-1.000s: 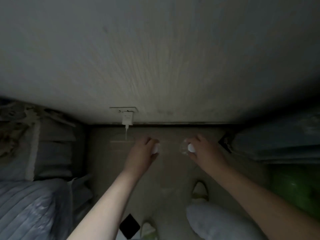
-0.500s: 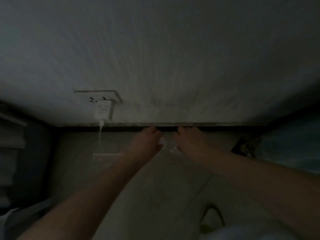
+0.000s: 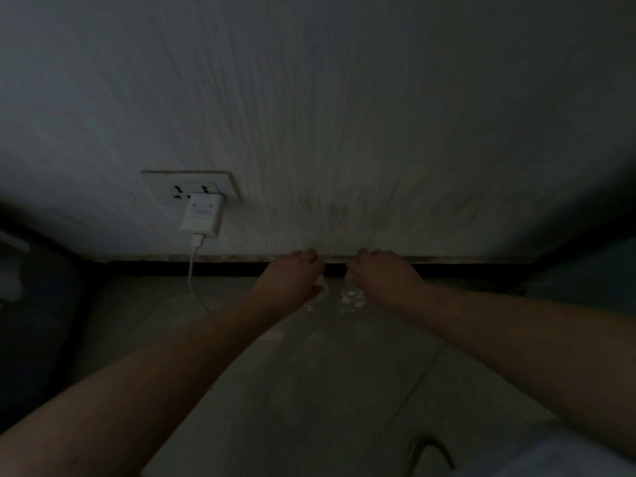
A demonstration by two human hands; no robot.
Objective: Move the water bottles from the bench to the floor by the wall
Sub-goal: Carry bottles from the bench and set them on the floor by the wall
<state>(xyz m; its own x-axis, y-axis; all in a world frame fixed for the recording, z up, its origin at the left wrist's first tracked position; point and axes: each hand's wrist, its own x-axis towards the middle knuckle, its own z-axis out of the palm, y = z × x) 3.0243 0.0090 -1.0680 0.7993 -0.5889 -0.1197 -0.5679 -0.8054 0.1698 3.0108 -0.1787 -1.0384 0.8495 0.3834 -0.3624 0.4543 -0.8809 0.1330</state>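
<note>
The scene is dim. My left hand (image 3: 289,278) reaches low to the floor by the wall, fingers curled around the top of a clear water bottle (image 3: 318,297), of which only a pale sliver shows. My right hand (image 3: 382,278) is beside it, closed on the top of a second clear water bottle (image 3: 351,297). Both bottles are close to the dark skirting (image 3: 447,268) at the foot of the white wall (image 3: 344,115). Whether the bottles touch the tiled floor (image 3: 309,390) is unclear. The bench is out of view.
A white charger (image 3: 203,215) is plugged into a wall socket (image 3: 186,184) at left, its cable (image 3: 192,280) hanging to the floor. Dark furniture (image 3: 31,304) stands at far left and a dark object (image 3: 592,277) at far right. A slipper (image 3: 433,452) lies near the bottom edge.
Both hands have gone down and forward to the foot of the wall with the bottles, drawing closer together. The camera has dropped nearer the floor and the scene has darkened.
</note>
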